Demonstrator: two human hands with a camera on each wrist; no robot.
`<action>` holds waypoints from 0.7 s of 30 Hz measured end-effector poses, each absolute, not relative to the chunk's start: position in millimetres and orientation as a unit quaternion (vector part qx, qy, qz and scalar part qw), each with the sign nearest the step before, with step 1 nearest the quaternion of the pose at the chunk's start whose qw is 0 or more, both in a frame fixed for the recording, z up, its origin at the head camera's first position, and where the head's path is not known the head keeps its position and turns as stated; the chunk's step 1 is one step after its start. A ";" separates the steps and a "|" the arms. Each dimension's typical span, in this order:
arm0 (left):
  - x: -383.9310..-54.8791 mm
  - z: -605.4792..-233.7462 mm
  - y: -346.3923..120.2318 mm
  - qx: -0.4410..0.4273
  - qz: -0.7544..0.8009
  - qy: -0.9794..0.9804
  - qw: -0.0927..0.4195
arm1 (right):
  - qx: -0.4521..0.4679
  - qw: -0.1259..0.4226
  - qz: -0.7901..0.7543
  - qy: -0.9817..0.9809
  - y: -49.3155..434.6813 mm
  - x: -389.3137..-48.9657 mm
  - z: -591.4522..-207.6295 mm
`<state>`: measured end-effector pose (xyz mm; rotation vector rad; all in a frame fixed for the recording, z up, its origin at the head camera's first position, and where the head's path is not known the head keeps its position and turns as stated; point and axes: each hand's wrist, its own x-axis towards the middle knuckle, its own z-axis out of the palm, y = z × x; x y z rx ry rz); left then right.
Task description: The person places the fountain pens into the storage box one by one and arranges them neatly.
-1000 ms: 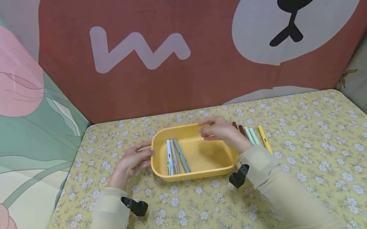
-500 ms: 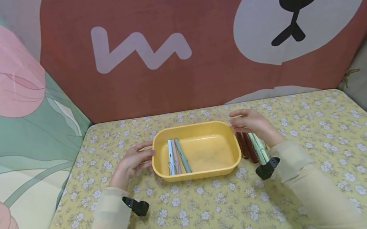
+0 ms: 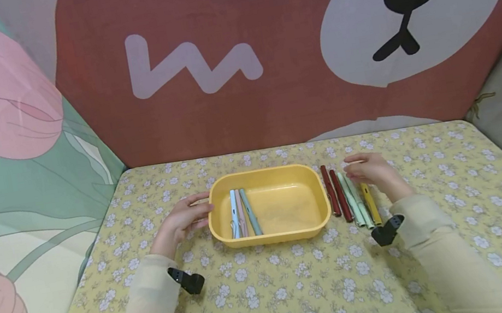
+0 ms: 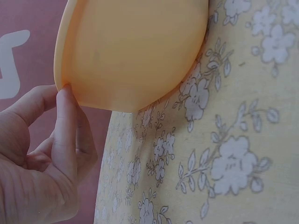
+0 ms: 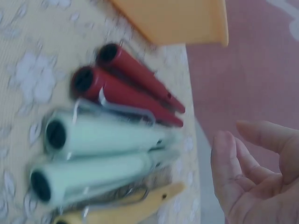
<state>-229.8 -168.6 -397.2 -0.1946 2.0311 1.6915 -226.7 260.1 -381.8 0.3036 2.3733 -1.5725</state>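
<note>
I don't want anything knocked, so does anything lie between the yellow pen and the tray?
Yes: from the yellow pen, two light green pens come first, then two dark red pens, then the tray's side wall.

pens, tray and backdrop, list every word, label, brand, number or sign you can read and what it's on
No readable text.
Tray: none seen.
Inner pens: any marking is too small to read.
Outer pens: any marking is too small or blurred to read.
Backdrop: a pale zigzag, not readable as a word.
</note>
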 end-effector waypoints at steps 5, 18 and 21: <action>-229.9 -396.6 -168.3 -0.073 0.617 0.745 0.243 | 0.103 0.147 -0.564 0.806 275.6 -223.8 -386.0; -229.0 -395.7 -167.3 -0.069 0.617 0.745 0.245 | 0.139 0.164 -0.553 0.805 299.0 -220.4 -400.5; -229.1 -395.6 -167.9 -0.066 0.619 0.743 0.246 | 0.140 0.166 -0.549 0.807 301.1 -220.5 -403.2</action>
